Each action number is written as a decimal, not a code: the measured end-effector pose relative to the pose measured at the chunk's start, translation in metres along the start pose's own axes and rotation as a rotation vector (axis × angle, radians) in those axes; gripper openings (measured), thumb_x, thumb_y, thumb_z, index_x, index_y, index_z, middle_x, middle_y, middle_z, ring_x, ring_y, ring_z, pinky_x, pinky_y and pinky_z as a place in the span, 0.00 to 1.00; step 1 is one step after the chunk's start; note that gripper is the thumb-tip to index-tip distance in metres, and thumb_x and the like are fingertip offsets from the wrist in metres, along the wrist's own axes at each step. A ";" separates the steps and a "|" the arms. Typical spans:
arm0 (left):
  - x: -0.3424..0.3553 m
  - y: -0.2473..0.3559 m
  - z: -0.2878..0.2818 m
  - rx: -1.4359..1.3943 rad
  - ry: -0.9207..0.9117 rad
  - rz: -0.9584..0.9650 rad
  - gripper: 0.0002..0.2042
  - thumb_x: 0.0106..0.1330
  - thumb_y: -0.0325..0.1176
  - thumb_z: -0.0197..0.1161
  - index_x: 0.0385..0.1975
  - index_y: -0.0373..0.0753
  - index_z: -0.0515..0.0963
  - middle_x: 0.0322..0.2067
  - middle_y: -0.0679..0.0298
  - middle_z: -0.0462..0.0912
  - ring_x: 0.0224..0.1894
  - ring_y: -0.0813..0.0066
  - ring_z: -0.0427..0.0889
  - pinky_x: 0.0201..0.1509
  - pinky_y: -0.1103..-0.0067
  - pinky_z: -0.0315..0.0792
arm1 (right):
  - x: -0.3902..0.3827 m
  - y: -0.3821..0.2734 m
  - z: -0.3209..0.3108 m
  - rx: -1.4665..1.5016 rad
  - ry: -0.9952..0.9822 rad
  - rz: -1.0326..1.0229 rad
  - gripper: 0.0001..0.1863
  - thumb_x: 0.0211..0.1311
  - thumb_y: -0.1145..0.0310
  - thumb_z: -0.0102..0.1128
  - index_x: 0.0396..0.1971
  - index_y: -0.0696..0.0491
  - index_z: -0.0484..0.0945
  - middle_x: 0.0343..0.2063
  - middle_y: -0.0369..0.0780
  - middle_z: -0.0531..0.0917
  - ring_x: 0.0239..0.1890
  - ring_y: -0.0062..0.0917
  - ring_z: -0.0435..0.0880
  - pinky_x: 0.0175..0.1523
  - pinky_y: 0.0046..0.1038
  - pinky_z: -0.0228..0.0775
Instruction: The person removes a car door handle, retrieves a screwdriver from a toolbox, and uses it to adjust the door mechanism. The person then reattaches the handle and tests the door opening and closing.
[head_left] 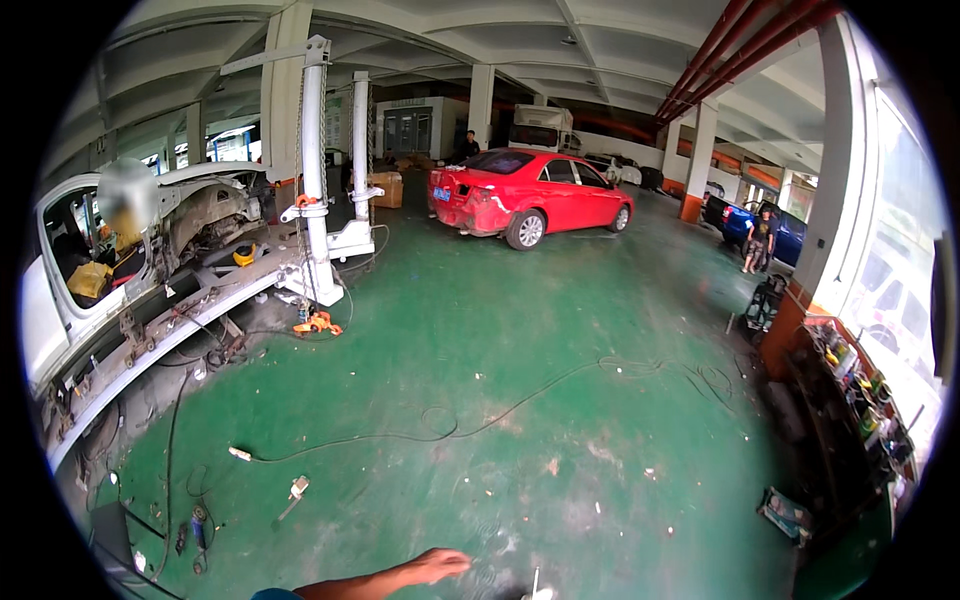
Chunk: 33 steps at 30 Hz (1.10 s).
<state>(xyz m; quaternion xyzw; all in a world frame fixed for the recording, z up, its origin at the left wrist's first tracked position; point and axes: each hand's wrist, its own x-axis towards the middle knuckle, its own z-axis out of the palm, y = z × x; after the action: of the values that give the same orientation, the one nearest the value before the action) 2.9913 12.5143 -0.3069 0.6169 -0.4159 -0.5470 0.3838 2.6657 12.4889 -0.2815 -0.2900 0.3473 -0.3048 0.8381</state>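
My left hand (438, 566) reaches in from the lower edge, the forearm bare below a blue sleeve. Its fingers point right, loosely stretched out, and nothing shows in them. Just to the right of the fingertips, a small pale object with a thin upright rod (537, 583) is cut off by the lower edge; I cannot tell its kind. My right hand is out of the picture. On the green floor (400, 370) to the left lie a blue angle grinder (199, 530) and a pale-headed tool with a thin handle (297, 490).
A cable with a white socket end (240, 454) snakes across the floor. Left is a stripped white car body (60, 300) on a frame bench (150, 365) beside a pulling tower (316, 180). A damaged red car (560, 195) stands ahead; a cluttered shelf (850, 390) lines the right.
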 end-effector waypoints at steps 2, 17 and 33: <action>0.076 0.070 0.018 -0.224 -0.097 0.008 0.17 0.74 0.42 0.58 0.51 0.34 0.79 0.39 0.66 0.83 0.41 0.77 0.81 0.47 0.80 0.75 | 0.056 -0.048 0.011 -0.149 0.009 -0.039 0.12 0.68 0.66 0.59 0.41 0.60 0.82 0.30 0.39 0.83 0.31 0.25 0.81 0.38 0.26 0.75; 0.526 0.309 -0.059 -0.488 0.434 0.260 0.10 0.64 0.30 0.65 0.44 0.36 0.80 0.35 0.60 0.82 0.38 0.70 0.83 0.42 0.73 0.78 | 0.589 -0.451 -0.022 -0.718 -0.567 0.062 0.12 0.66 0.73 0.55 0.47 0.57 0.81 0.36 0.36 0.85 0.39 0.21 0.82 0.48 0.25 0.74; 1.121 0.574 -0.233 -0.033 -0.008 0.311 0.11 0.62 0.35 0.68 0.39 0.36 0.83 0.32 0.61 0.85 0.35 0.74 0.83 0.40 0.77 0.76 | 1.042 -0.808 -0.053 -0.497 -0.044 -0.176 0.10 0.64 0.71 0.57 0.38 0.61 0.83 0.35 0.42 0.85 0.39 0.26 0.83 0.48 0.30 0.76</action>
<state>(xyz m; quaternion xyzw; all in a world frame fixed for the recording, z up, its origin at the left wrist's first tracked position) 3.2323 11.2668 -0.1478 0.5365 -0.4990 -0.4902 0.4721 2.9724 11.2103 -0.1714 -0.5228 0.3666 -0.2755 0.7186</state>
